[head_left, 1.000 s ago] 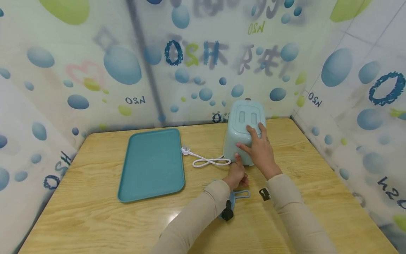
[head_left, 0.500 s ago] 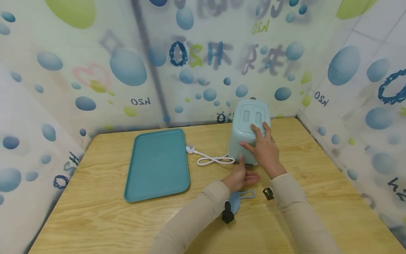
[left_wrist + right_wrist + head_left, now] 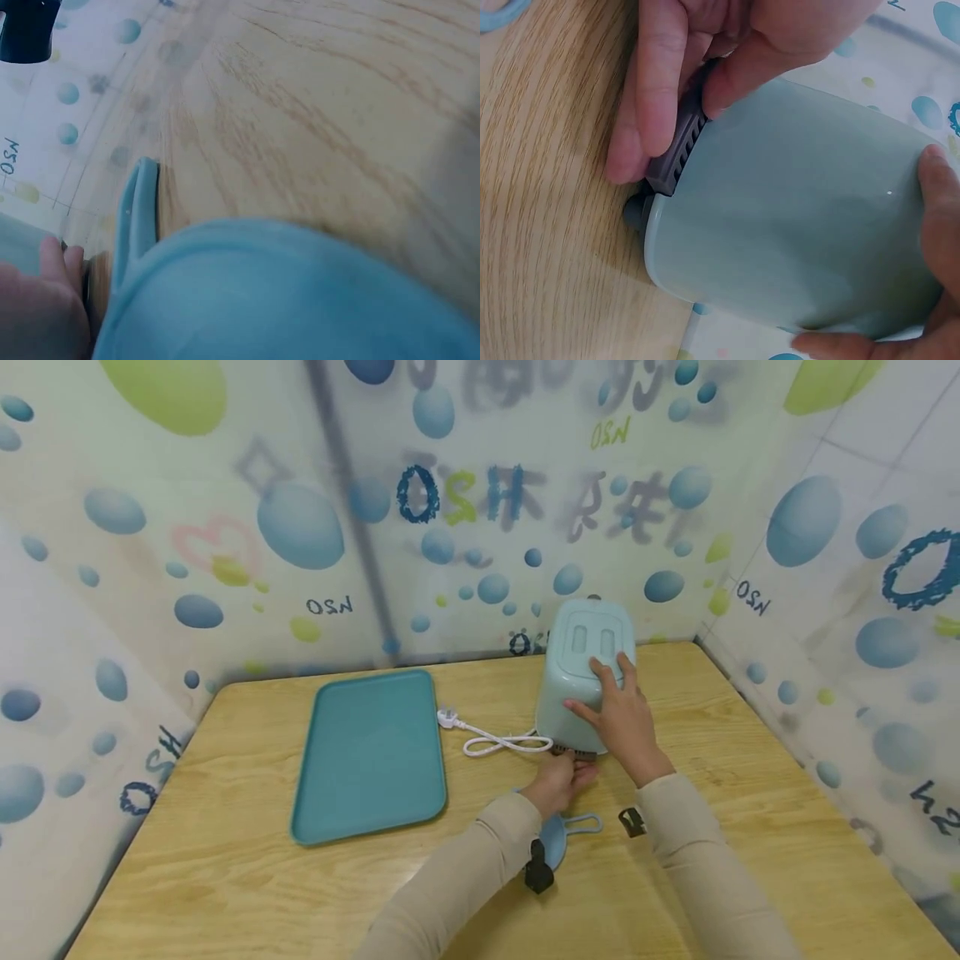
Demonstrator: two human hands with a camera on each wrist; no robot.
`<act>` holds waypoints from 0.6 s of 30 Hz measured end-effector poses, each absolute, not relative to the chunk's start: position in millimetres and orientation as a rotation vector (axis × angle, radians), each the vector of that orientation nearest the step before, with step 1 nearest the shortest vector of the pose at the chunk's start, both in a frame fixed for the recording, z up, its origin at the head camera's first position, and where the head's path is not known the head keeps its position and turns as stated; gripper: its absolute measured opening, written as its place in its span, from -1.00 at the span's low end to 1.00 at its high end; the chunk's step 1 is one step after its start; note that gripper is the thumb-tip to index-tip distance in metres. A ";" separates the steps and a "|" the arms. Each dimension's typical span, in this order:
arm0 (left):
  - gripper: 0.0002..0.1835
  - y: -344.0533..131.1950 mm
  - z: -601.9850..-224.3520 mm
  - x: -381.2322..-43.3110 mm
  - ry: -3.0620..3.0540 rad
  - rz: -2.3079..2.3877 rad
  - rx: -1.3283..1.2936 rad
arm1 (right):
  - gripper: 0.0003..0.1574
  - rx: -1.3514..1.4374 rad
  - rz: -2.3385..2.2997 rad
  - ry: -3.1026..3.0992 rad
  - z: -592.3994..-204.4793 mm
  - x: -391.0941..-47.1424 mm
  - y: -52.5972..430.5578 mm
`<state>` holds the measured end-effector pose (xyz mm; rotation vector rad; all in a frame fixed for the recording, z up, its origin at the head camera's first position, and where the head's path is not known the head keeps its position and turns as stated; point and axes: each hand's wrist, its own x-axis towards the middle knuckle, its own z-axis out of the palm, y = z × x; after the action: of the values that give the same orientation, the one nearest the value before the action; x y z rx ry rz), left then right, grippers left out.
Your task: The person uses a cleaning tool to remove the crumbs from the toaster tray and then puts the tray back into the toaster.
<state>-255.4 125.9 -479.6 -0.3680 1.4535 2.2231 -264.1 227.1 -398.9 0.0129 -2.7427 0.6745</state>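
Observation:
A pale blue toaster (image 3: 585,677) stands at the back of the wooden table (image 3: 225,877), tipped a little off its near edge. My right hand (image 3: 618,710) lies over its top corner and grips the body (image 3: 795,232) between fingers and thumb. My left hand (image 3: 562,781) reaches to the toaster's bottom edge. There its thumb and fingers pinch a grey slotted piece (image 3: 676,150) that sticks out from the base. In the left wrist view only my fingers (image 3: 45,300) show, behind a blurred blue shape (image 3: 285,300).
A teal tray (image 3: 367,756) lies at the left. The toaster's white cord (image 3: 498,742) and plug (image 3: 447,717) trail between them. Under my left forearm lie a blue round piece with a loop (image 3: 562,835) and a black clip (image 3: 538,867); a small black part (image 3: 632,821) lies beside my right sleeve.
My left hand dropped from the toaster's front face to its bottom edge and took hold of the grey slotted piece. The right hand stayed on top of the toaster.

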 end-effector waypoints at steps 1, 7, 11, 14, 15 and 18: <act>-0.73 125.9 -480.6 -255.3 1.443 2.226 -0.369 | -0.03 0.013 0.680 -2.744 -399.3 -263.6 226.6; -0.71 126.7 -483.4 -255.0 1.443 2.238 -0.370 | -0.03 0.039 0.709 -2.728 -401.0 -263.6 224.9; -0.68 126.4 -482.3 -254.7 1.451 2.258 -0.365 | -0.04 0.064 0.710 -2.717 -401.8 -265.5 225.0; -0.66 126.0 -481.0 -253.5 1.444 2.264 -0.351 | -0.04 0.063 0.711 -2.714 -401.5 -266.0 226.3; -0.66 125.9 -480.6 -253.0 1.440 2.261 -0.352 | -0.03 0.060 0.713 -2.715 -401.3 -266.3 226.8; -0.62 125.1 -479.3 -250.4 1.443 2.237 -0.346 | -0.03 0.054 0.714 -2.719 -401.0 -265.9 228.4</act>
<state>-250.4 125.1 -479.3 -0.3458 1.4433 2.2372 -265.9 228.4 -401.0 0.0539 -2.7186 0.7139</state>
